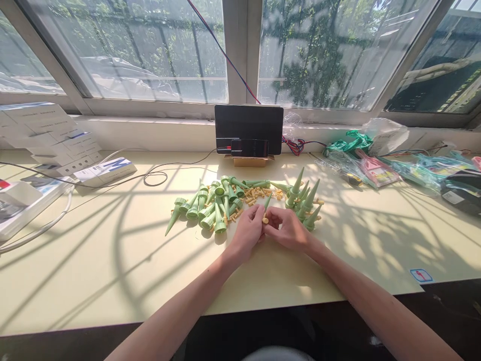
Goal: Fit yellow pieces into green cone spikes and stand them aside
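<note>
My left hand (248, 225) and my right hand (284, 226) meet near the middle of the table, both with fingers closed around one green plastic watering spike (267, 201). Its tip points up and away from me. A short tan peg (265, 220) shows between the hands, at the near side of the spike; my fingers hide how the two join. Left of my hands lies a heap of green spikes (220, 220). Beyond my fingers, loose tan pegs (256, 194) are scattered. Close to my right hand, several spikes (308, 198) stand upright, with tan pegs showing at their sides.
A dark tablet (248, 123) stands at the back, a phone (250, 148) in front of it. White boxes (105, 170) and a power strip (33, 205) sit at left with cables. Plastic-bagged items (376, 168) lie at right. The table edge (263, 307) runs below my forearms.
</note>
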`<state>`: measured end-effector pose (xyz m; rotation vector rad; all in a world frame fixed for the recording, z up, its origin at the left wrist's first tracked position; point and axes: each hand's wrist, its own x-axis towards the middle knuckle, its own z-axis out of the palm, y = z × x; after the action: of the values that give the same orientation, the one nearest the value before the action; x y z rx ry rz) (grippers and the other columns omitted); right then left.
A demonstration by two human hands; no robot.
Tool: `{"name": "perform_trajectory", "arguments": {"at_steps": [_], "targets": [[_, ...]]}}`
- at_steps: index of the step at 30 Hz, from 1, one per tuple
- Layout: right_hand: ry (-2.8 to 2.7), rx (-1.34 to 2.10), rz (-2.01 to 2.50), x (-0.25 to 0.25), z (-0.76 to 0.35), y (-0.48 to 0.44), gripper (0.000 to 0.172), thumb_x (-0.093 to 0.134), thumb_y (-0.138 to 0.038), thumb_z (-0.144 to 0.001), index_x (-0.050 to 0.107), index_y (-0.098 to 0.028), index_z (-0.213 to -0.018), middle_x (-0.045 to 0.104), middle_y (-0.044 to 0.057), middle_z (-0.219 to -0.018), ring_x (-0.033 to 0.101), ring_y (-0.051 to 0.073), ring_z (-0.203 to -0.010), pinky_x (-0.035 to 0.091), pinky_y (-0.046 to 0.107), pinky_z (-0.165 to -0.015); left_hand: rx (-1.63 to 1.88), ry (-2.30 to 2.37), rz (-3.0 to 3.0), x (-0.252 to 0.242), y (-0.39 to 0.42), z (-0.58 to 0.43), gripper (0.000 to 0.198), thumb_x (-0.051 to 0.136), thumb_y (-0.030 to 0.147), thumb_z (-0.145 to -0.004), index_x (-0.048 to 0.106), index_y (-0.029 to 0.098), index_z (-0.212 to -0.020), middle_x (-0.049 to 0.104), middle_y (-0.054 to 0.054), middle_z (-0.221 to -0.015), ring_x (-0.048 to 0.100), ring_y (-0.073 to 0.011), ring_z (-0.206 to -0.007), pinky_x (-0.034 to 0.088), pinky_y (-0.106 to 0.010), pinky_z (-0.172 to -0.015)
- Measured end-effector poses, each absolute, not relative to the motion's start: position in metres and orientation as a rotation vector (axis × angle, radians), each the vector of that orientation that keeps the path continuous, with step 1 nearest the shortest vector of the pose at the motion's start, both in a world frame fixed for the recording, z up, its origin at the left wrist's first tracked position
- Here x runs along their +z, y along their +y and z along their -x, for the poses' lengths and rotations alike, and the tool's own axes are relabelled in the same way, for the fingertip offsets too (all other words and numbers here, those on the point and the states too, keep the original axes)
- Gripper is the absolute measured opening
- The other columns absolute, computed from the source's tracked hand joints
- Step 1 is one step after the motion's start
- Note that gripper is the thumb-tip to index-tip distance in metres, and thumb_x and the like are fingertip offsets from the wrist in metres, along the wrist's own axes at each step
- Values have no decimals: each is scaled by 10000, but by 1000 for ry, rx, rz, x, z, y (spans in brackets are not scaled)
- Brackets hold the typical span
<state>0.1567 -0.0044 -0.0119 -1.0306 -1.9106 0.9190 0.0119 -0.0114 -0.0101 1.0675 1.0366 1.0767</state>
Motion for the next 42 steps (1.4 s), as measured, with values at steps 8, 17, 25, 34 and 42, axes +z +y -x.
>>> {"name": "perform_trajectory", "arguments": {"at_steps": [8, 17, 25, 34, 42], "targets": [[-1901, 1104, 934, -9, -162, -3, 271, 648, -444, -932, 588, -208, -812, 636, -2, -691, 581, 159, -631, 454, 283, -609, 1150, 1080, -1125, -6, -12, -14, 405, 608, 498, -955, 451, 218, -707, 358, 67, -607, 370, -72, -461, 318, -192, -425], [-1841, 1097, 1011, -14, -160, -2, 528, 447, -613, -1063, 546, -212, -734, 595, -8, -620, 497, 135, -523, 402, 283, -545, 1186, 1133, -1295, -6, -14, -16, 326, 510, 373, -999, 486, 225, -709, 486, 30, -621, 520, -122, -533, 378, -218, -487], [-1823, 1119, 1004, -17, -159, -2, 511, 451, -580, -1072, 542, -209, -732, 583, -13, -614, 496, 131, -519, 397, 280, -539, 1228, 1178, -1390, -8, -14, -16, 334, 495, 356, -995, 473, 226, -688, 481, 31, -634, 519, -130, -560, 419, -241, -545], [-1828, 1107, 1015, -18, -160, -3, 507, 448, -562, -1075, 518, -209, -718, 585, -15, -614, 498, 125, -512, 391, 278, -540, 1227, 1172, -1443, -17, -10, -14, 343, 473, 387, -1004, 459, 230, -700, 475, 35, -617, 519, -137, -564, 423, -260, -561], [-1810, 1097, 983, -17, -158, -1, 512, 471, -588, -1065, 582, -198, -753, 575, -17, -624, 478, 121, -532, 398, 273, -555, 1245, 1155, -1375, -15, -11, -15, 338, 493, 408, -997, 466, 228, -713, 490, 31, -654, 501, -127, -558, 415, -251, -545]]}}
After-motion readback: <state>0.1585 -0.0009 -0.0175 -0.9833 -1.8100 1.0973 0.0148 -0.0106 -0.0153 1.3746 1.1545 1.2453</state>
